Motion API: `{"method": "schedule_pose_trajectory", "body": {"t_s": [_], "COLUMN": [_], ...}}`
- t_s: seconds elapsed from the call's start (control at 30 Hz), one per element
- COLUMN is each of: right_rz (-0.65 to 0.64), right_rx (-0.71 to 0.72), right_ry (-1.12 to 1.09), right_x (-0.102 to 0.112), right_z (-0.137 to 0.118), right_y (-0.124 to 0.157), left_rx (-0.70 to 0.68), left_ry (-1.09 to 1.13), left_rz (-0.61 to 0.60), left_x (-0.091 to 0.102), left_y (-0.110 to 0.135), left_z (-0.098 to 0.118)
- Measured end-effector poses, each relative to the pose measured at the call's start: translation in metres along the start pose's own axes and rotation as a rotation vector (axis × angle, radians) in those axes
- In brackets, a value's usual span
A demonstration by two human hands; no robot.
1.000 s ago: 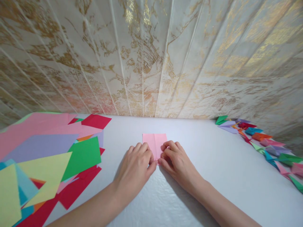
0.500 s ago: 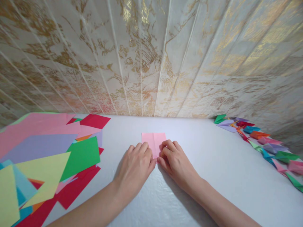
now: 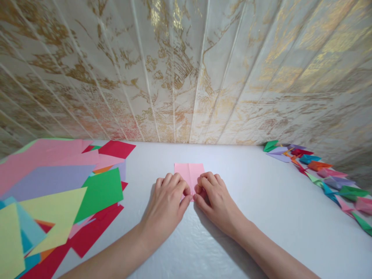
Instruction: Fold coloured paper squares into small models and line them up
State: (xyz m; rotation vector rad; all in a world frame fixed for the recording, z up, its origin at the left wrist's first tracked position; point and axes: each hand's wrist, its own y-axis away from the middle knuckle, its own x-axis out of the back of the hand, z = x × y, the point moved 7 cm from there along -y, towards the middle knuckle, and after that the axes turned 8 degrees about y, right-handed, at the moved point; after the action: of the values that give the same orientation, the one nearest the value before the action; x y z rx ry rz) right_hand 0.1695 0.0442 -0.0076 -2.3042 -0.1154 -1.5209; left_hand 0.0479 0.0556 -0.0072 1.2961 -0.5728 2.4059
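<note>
A small pink sheet of origami paper lies on the white table, with a crease running up its middle. My left hand is closed at the paper's lower left, thumb and forefinger pinching its near edge. From the other side my right hand pinches the same edge, its fingers curled. The two thumb tips almost meet at the centre crease. Both hands hide the paper's sides and part of its lower edge.
Loose coloured sheets, among them a green one and a yellow one, overlap on the left. Several folded paper figures, including an orange one, line the right side. A gold-patterned curtain hangs behind the white table.
My left hand's fingers have arched and its knuckles risen slightly. My right hand has shifted a little, with its fingers more curled. The pink paper stays in place.
</note>
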Motion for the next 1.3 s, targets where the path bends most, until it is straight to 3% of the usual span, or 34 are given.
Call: {"method": "schedule_pose_trajectory", "body": {"t_s": [1.0, 1.3], "right_rz": [-0.073, -0.177], "right_rx": [-0.044, -0.026], "right_ry": [-0.086, -0.328], "right_x": [0.001, -0.001], "right_z": [0.004, 0.024], "right_y": [-0.001, -0.002], "left_rx": [0.03, 0.032], "left_ry": [0.047, 0.078], "left_rz": [0.03, -0.032], "left_x": [-0.001, 0.004], "left_y": [0.002, 0.003], "left_z": [-0.003, -0.007]}}
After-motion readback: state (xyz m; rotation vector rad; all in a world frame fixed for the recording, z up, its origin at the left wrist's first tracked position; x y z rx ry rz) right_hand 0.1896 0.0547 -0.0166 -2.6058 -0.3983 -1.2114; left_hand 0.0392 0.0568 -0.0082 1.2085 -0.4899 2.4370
